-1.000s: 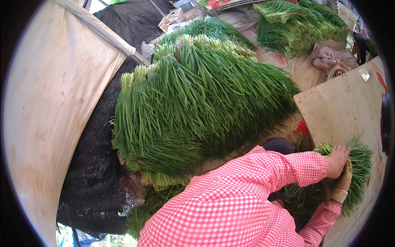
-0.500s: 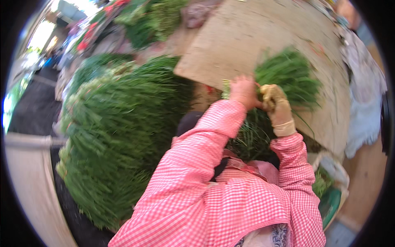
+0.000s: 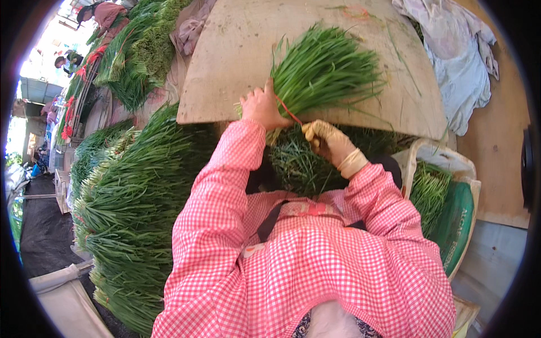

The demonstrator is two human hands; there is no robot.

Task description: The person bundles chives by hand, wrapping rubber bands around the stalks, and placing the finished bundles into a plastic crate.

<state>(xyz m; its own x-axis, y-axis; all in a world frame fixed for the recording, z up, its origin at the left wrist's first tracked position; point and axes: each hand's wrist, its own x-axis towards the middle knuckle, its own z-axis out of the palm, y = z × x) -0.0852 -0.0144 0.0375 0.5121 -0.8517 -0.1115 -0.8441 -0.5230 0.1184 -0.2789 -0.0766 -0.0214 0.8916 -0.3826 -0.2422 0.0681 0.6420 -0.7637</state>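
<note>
A bunch of long green chives point(image 3: 327, 70) lies on the wooden board point(image 3: 231, 50), its leaf tips fanned to the far right. My bare left hand point(image 3: 264, 105) is closed round the pale stem end at the board's near edge. A thin red tie point(image 3: 288, 111) runs from the bunch to my right hand point(image 3: 328, 139), which wears a cream glove. Its fingers pinch the tie's end just off the board edge. Below the hands, loose dark green leaves point(image 3: 301, 163) lie in front of my lap. The underside of the bunch is hidden.
A tall stack of chives point(image 3: 138, 197) stands at my left, with another pile point(image 3: 149, 56) farther back. At right is a white and green container point(image 3: 457, 228) with chives inside. Pale cloths point(image 3: 459, 67) hang over the board's right side. Another person point(image 3: 110, 16) is at the far left.
The view has shifted, so the board and bunch appear farther left. My right hand has drawn away from the left, and the red tie now stretches between them. My left hand still holds the bunch.
</note>
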